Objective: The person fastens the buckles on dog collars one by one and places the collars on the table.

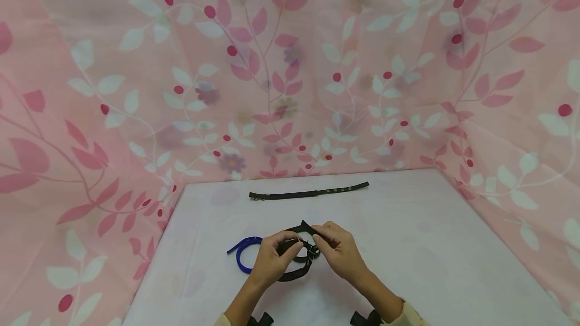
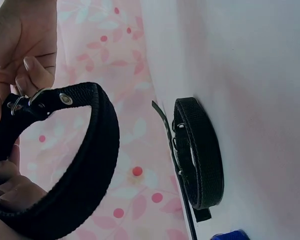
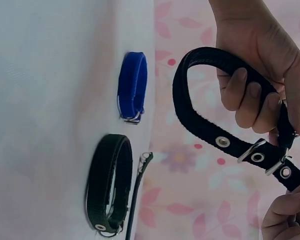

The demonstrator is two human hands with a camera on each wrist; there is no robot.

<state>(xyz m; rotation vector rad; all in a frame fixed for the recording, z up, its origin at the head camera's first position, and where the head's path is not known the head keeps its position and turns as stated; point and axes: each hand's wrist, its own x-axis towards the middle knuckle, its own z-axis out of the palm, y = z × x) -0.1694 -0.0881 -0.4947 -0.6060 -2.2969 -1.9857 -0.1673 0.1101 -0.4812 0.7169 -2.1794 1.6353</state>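
A: In the head view, your left hand (image 1: pixel 270 261) hides the right side of the blue collar (image 1: pixel 238 259).

B: Your left wrist view gives you only a sliver of it; the bottom edge cuts off the rest.

A: Your held black collar (image 2: pixel 97 165) runs off that view's left edge.

B: On the flat strap (image 1: pixel 290 195), the metal bits are too small for you to make out from the head.

A: Your right wrist view crops that strap at the bottom.

B: Your 2 sleeves (image 1: pixel 410 316) are cut off in the head view.
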